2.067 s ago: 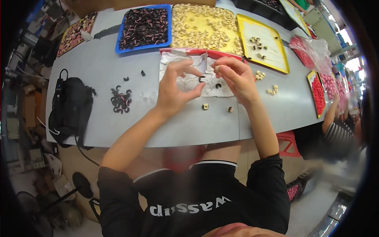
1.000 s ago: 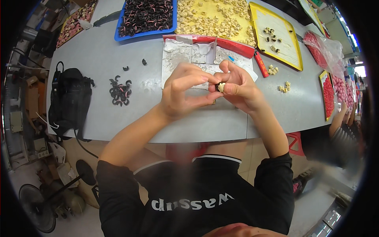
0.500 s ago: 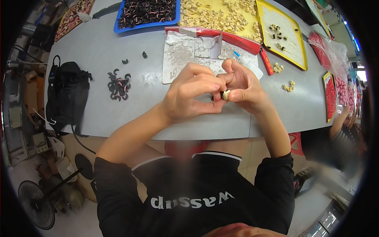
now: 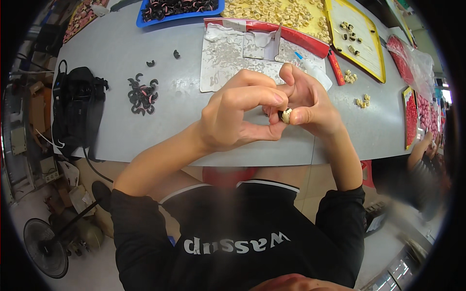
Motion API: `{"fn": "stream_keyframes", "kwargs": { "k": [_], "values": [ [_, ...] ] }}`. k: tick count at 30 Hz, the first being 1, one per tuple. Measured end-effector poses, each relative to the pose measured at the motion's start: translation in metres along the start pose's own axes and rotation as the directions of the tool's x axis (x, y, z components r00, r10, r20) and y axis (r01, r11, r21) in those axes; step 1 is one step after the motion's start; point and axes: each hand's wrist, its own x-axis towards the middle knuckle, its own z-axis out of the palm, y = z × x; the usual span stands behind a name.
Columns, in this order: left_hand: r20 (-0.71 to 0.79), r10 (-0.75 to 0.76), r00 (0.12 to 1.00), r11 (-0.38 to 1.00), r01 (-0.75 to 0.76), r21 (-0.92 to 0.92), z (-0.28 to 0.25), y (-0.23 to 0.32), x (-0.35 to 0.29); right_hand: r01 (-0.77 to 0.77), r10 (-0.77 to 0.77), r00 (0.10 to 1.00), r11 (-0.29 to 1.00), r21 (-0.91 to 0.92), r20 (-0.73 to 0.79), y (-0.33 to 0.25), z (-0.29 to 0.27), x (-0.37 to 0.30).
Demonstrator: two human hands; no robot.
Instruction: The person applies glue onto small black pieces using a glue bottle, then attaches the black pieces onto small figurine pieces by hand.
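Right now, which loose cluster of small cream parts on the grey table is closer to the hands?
The lower cluster of small cream parts, right of the right hand. The other cream cluster lies further up, beside the yellow tray.

Both forearms come up from the lower edge, bare below black sleeves, and converge so that the hands meet in front of the chest. The left hand (image 4: pixel 238 114) is curled, knuckles up, its index finger arched over and its thumb reaching right to meet the other hand. The right hand (image 4: pixel 308 104) faces it, fingers bent, one fingertip raised above the rest, thumb and index finger pinched together at the point where both hands touch. The left wrist is bent slightly; the right forearm rises more steeply from its elbow.
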Motion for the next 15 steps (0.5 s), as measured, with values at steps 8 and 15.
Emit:
{"fn": "stream_keyframes", "kwargs": {
  "k": [8,15],
  "values": [
    [0.029,0.046,0.998,0.998,-0.048,0.052,-0.0013,-0.0055,0.0026,0.032,-0.032,0.999,0.999,-0.010,0.028,0.0030,-0.0002,-0.0010],
    [-0.044,0.094,0.995,0.995,-0.095,-0.023,0.0045,-0.0034,0.0068,0.020,-0.019,0.999,0.999,-0.030,0.042,-0.0020,0.0019,-0.0008]
  ]
}}
